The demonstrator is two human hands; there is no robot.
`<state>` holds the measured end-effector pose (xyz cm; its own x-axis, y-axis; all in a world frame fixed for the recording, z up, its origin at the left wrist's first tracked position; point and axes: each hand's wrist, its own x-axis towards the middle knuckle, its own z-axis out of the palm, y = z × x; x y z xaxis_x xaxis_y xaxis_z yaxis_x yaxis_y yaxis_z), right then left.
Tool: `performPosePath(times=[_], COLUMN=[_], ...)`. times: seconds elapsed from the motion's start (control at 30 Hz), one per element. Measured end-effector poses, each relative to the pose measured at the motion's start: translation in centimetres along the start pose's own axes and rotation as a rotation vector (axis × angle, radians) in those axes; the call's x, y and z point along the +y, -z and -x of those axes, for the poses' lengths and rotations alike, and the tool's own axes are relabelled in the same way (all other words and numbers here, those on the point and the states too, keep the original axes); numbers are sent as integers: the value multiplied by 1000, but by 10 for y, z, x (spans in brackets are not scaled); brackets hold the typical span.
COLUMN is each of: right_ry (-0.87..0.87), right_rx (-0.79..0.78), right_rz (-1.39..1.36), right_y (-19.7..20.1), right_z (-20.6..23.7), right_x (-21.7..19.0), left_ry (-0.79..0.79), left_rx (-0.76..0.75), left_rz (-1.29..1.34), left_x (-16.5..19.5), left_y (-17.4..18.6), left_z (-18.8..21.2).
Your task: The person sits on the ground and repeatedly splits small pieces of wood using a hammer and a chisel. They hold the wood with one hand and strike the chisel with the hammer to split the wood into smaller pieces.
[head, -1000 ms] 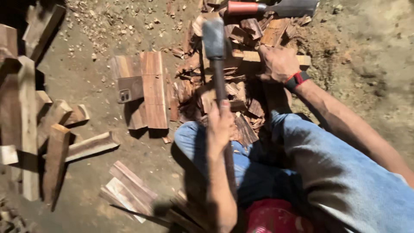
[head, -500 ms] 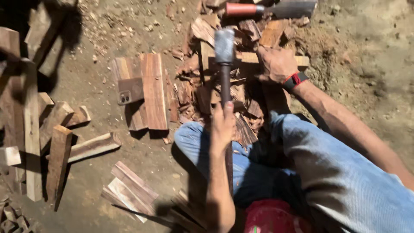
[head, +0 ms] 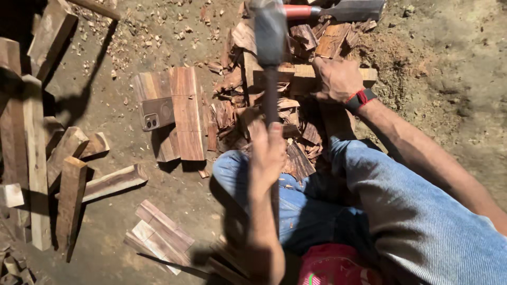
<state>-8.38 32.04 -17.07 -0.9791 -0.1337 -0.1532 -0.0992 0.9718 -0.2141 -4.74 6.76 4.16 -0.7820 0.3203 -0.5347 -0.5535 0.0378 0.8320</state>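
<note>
A: Wood block [head: 303, 74], pale and squared, lies crosswise on the far side of the chip pile, between the knees and the red-handled tool. One block under work, rough-sawn with a lighter face.

B: Who has hold of it?

A: The right hand [head: 338, 79] presses down on its right end, fingers curled over the edge, a red and black band on that wrist. The left hand [head: 266, 155] is clenched round the shaft of the hatchet [head: 269, 37], whose grey metal head hangs blurred above the block's left end.

B: What else, biggest first?

A: At far left, long planks [head: 31, 158] lie on the dirt floor. Two reddish slabs [head: 179, 111] lie side by side left of the pile, with one phone [head: 157, 113] resting on them, camera side up. Nearer, one slim offcut [head: 108, 182] lies at a slant. At the far edge sits one chisel [head: 338, 10], with a red handle and a broad dark blade. Splintery brown chips [head: 298, 158] are heaped beneath the block.
</note>
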Motion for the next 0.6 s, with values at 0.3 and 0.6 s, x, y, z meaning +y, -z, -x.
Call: performPosePath(times=[0.3, 0.6], right_ry=[44, 46], right_rx=[137, 132], right_rz=[-41, -64], right_y=[6, -3], right_z=[0, 3], right_x=[-2, -1], left_ry=[-334, 36], left_rx=[-71, -97], left_rz=[72, 214], left_x=[33, -12], left_y=[33, 4], left_z=[25, -3])
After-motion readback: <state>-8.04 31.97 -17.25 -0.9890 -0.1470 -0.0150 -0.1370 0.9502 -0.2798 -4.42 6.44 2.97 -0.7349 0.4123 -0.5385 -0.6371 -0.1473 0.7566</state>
